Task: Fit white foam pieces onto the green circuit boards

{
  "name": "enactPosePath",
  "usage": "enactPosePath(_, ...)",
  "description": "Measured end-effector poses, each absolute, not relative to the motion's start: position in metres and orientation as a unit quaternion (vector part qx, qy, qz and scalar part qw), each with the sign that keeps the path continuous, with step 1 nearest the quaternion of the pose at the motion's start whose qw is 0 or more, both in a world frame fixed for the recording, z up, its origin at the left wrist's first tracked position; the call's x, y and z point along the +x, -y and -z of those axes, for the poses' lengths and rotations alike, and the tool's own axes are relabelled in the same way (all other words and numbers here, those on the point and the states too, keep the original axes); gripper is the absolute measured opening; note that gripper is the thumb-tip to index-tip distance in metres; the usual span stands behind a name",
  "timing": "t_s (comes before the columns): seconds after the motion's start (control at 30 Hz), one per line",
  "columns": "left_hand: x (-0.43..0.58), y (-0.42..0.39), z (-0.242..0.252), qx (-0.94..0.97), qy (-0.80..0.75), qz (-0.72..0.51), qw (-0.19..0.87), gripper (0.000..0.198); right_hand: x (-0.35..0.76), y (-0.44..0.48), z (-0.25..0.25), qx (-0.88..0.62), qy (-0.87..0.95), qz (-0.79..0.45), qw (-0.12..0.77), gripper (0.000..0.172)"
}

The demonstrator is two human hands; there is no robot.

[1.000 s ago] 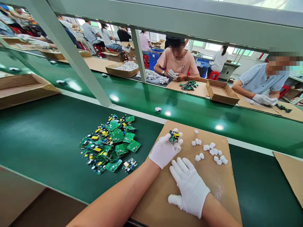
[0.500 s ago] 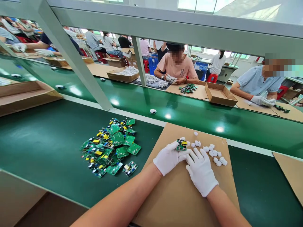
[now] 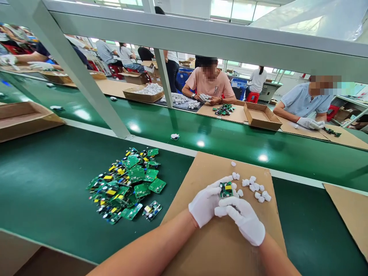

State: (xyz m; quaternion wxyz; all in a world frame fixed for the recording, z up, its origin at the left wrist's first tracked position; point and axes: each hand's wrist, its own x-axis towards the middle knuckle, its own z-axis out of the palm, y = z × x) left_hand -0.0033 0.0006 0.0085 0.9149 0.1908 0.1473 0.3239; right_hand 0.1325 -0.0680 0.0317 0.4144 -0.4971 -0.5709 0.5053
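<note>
My left hand (image 3: 204, 205), in a white glove, grips a small green circuit board (image 3: 225, 189) with a yellow component facing up. My right hand (image 3: 244, 218), gloved too, has bent fingers closed at the near edge of that board; its thumb is hidden. Both hands are above a brown cardboard sheet (image 3: 198, 249). Just beyond them on the cardboard lie several small white lumps (image 3: 254, 186). Left of the cardboard, a heap of circuit boards (image 3: 126, 184) spreads over the green bench, with one board (image 3: 152, 210) lying at its near right side.
A green conveyor belt (image 3: 149, 132) runs behind the bench, carrying spaced boards with white tops (image 3: 174, 136). A slanted metal post (image 3: 83, 73) and a crossbeam (image 3: 184, 34) frame the view. Across the belt, co-workers sit by an open cardboard box (image 3: 263, 115). Another cardboard box (image 3: 28, 120) stands left.
My right fingers have gone from spread out to bent against the board's near edge. The board has turned in my left hand and come slightly nearer. The camera view has shifted a little.
</note>
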Motion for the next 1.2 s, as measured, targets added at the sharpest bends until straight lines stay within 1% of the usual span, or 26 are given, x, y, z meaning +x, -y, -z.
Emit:
enactPosePath(0.03,-0.002,0.001,-0.008,0.195,-0.14,-0.316,0.918,0.048,0.133,0.068,-0.031,-0.495,0.561,-0.509,0.426,0.023)
enactPosePath(0.07,-0.001,0.002,-0.008,0.199,-0.14,-0.312,0.918,0.044,0.134,0.067,-0.029,-0.494,0.546,-0.511,0.444,0.023)
enactPosePath(0.17,-0.001,0.002,-0.009,0.213,-0.19,-0.326,0.901,0.022,0.144,0.066,-0.023,-0.489,0.496,-0.508,0.507,0.024)
enactPosePath(0.23,-0.001,0.001,-0.008,0.234,-0.238,-0.334,0.881,0.017,0.15,0.065,-0.02,-0.476,0.475,-0.507,0.539,0.025)
enactPosePath(0.3,-0.002,0.002,-0.007,0.27,-0.271,-0.325,0.865,0.021,0.154,0.063,-0.017,-0.461,0.46,-0.506,0.565,0.026)
enactPosePath(0.33,-0.002,0.003,-0.007,0.288,-0.28,-0.314,0.86,0.028,0.156,0.062,-0.016,-0.461,0.453,-0.503,0.574,0.024)
enactPosePath(0.43,-0.003,0.006,-0.007,0.323,-0.273,-0.269,0.865,0.058,0.157,0.059,-0.015,-0.492,0.429,-0.487,0.581,0.02)
enactPosePath(0.47,-0.003,0.007,-0.007,0.323,-0.263,-0.256,0.873,0.063,0.157,0.059,-0.014,-0.503,0.423,-0.481,0.58,0.02)
enactPosePath(0.5,-0.003,0.007,-0.008,0.32,-0.249,-0.243,0.881,0.062,0.158,0.059,-0.014,-0.509,0.418,-0.475,0.584,0.02)
enactPosePath(0.57,-0.003,0.006,-0.009,0.307,-0.233,-0.24,0.891,0.048,0.16,0.059,-0.015,-0.512,0.416,-0.448,0.604,0.021)
enactPosePath(0.63,-0.003,0.005,-0.009,0.29,-0.249,-0.268,0.884,0.036,0.161,0.061,-0.017,-0.519,0.426,-0.413,0.616,0.024)
enactPosePath(0.73,-0.002,0.004,-0.009,0.282,-0.311,-0.32,0.85,0.037,0.159,0.065,-0.019,-0.544,0.471,-0.368,0.589,0.023)
enactPosePath(0.83,0.001,0.005,-0.008,0.294,-0.333,-0.354,0.823,0.04,0.152,0.069,-0.018,-0.557,0.548,-0.329,0.53,0.019)
enactPosePath(0.9,0.003,0.006,-0.007,0.315,-0.34,-0.383,0.799,0.042,0.147,0.069,-0.017,-0.567,0.585,-0.301,0.496,0.02)
enactPosePath(0.93,0.003,0.007,-0.006,0.33,-0.344,-0.395,0.785,0.045,0.145,0.069,-0.016,-0.574,0.596,-0.288,0.482,0.021)
enactPosePath(1.03,0.004,0.008,-0.005,0.371,-0.341,-0.42,0.755,0.063,0.141,0.066,-0.013,-0.602,0.608,-0.241,0.458,0.023)
enactPosePath(1.07,0.004,0.009,-0.005,0.38,-0.333,-0.42,0.754,0.066,0.141,0.065,-0.012,-0.616,0.606,-0.223,0.452,0.024)
enactPosePath(1.1,0.004,0.01,-0.006,0.387,-0.324,-0.418,0.755,0.063,0.141,0.064,-0.011,-0.632,0.6,-0.202,0.447,0.024)
enactPosePath(1.2,0.005,0.012,-0.01,0.399,-0.301,-0.407,0.765,0.044,0.141,0.064,-0.008,-0.677,0.58,-0.139,0.431,0.026)
